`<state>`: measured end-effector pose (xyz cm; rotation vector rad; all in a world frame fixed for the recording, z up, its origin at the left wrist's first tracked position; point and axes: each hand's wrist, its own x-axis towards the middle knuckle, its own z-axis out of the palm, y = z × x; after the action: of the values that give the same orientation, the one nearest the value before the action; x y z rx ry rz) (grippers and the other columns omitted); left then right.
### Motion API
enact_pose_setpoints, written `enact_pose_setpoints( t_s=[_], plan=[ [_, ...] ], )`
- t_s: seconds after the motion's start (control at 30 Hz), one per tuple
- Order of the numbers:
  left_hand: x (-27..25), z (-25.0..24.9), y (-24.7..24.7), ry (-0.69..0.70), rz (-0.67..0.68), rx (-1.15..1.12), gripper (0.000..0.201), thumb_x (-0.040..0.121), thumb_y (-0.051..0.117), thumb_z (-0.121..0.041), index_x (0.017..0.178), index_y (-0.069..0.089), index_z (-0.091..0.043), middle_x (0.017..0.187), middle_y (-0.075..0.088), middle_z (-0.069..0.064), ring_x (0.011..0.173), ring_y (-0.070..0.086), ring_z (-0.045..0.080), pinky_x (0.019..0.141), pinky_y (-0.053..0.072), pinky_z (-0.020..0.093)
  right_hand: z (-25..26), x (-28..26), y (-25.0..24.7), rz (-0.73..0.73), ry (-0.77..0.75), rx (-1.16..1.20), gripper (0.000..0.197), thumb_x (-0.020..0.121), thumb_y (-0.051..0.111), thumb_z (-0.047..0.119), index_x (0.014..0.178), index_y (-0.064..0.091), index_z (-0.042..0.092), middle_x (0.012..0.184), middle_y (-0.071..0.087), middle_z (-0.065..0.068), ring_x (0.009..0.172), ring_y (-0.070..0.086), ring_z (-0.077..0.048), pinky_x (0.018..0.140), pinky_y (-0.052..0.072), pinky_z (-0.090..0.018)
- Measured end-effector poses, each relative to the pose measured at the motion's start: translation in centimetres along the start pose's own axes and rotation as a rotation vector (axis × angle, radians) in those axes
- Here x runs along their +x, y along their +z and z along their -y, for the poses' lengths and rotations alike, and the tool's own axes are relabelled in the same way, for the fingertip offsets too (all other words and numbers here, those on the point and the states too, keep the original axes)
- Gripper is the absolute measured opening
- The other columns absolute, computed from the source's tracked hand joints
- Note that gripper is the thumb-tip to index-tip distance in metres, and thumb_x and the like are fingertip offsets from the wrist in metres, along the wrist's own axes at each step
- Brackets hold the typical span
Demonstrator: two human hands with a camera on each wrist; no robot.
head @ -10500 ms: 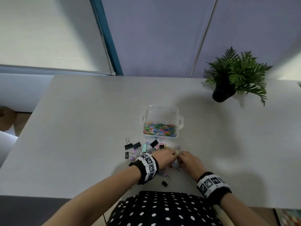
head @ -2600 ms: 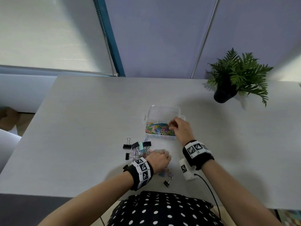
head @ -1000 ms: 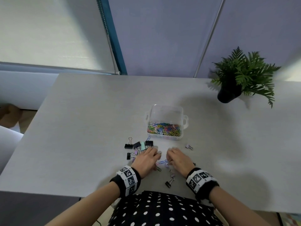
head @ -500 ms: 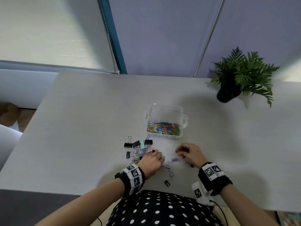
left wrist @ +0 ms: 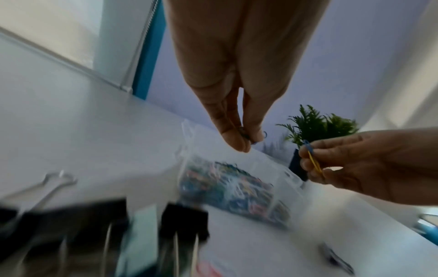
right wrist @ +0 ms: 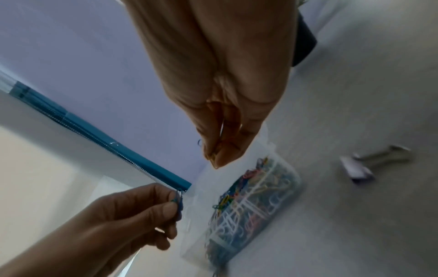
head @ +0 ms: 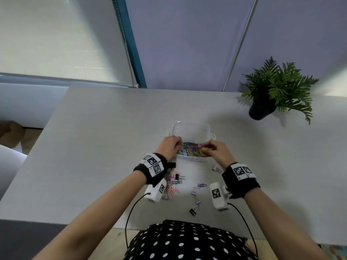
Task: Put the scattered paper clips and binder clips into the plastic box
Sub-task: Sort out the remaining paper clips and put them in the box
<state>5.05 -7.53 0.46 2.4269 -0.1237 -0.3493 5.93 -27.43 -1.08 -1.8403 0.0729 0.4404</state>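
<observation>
The clear plastic box (head: pixel 190 127) stands mid-table with several coloured paper clips (head: pixel 190 150) in its near half. Both hands hover over its near edge. My left hand (head: pixel 180 146) pinches dark and blue paper clips (left wrist: pixel 247 135) between thumb and fingertips above the box's left side. On the right side my right hand (head: pixel 203 150) pinches a blue and a yellow paper clip (left wrist: pixel 312 159). A heap of pastel paper clips and binder clips (head: pixel 173 182) lies under my left wrist. A purple paper clip (head: pixel 201 185), purple binder clips (head: pixel 195 196) and a black binder clip (head: pixel 193 211) lie nearer me.
A potted fern (head: pixel 262 107) stands at the back right of the white table (head: pixel 93 147). One purple binder clip (right wrist: pixel 362 168) lies right of the box, by my right wrist. Black binder clips (left wrist: pixel 184 219) lie just below my left wrist. Cables hang from both wrist cameras.
Both hands have lifted from the scattered clips near the table's front and moved forward to the box, each pinching paper clips.
</observation>
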Motion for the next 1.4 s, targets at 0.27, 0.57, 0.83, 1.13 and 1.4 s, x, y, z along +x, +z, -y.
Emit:
enact_pose_setpoints(
  t_s=[0.27, 0.57, 0.83, 1.13, 1.4],
  plan=[
    [0.8, -0.1, -0.6, 0.078, 0.026, 0.202, 0.029, 0.091, 0.05, -0.007, 0.119, 0.057, -0.007, 0.121, 0.059, 0.012, 0.11, 0.056, 0.026, 0.099, 0.044, 0.034, 1.7, 0.3, 1.0, 0.003, -0.274, -0.622, 0.023, 0.088, 0.047, -0.005, 0.101, 0.065, 0.0, 0.103, 0.067, -0.017, 0.091, 0.062, -0.03, 0.087, 0.05, -0.036],
    [-7.1, 2.8, 3.1, 0.447, 0.316, 0.4, 0.02, 0.09, 0.053, -0.009, 0.107, 0.062, -0.01, 0.115, 0.06, 0.007, 0.109, 0.056, 0.021, 0.088, 0.052, 0.033, -4.6, -5.2, 1.2, 0.387, -0.256, -1.009, 0.025, 0.082, 0.061, 0.015, 0.106, 0.055, 0.011, 0.113, 0.052, -0.005, 0.103, 0.049, -0.02, 0.083, 0.042, -0.03],
    [-8.1, 4.6, 5.0, 0.638, 0.296, 0.623, 0.013, 0.074, 0.049, -0.013, 0.079, 0.06, -0.019, 0.083, 0.063, -0.002, 0.08, 0.063, 0.016, 0.051, 0.054, 0.022, -5.4, -6.1, 2.2, 0.41, -0.284, -1.08, 0.016, 0.081, 0.056, 0.009, 0.096, 0.052, 0.006, 0.107, 0.05, -0.008, 0.103, 0.045, -0.022, 0.072, 0.039, -0.033],
    [-7.8, 3.9, 5.7, 0.796, 0.283, 0.811, 0.031, 0.058, 0.074, -0.026, 0.087, 0.067, -0.019, 0.08, 0.067, -0.005, 0.078, 0.062, 0.012, 0.071, 0.052, 0.022, -5.7, -6.4, 2.6, 0.365, -0.315, -1.007, 0.015, 0.085, 0.048, 0.005, 0.099, 0.051, 0.01, 0.105, 0.054, -0.005, 0.1, 0.046, -0.021, 0.071, 0.036, -0.031],
    [-7.3, 3.4, 3.1, 0.415, 0.212, 0.251, 0.005, 0.085, 0.058, -0.016, 0.084, 0.057, -0.011, 0.079, 0.057, 0.0, 0.072, 0.05, 0.013, 0.069, 0.046, 0.025, -4.1, -5.0, 5.0, 0.342, -0.282, -0.751, 0.019, 0.081, 0.06, 0.011, 0.1, 0.058, 0.011, 0.094, 0.059, -0.004, 0.089, 0.049, -0.015, 0.073, 0.038, -0.027]
  ],
)
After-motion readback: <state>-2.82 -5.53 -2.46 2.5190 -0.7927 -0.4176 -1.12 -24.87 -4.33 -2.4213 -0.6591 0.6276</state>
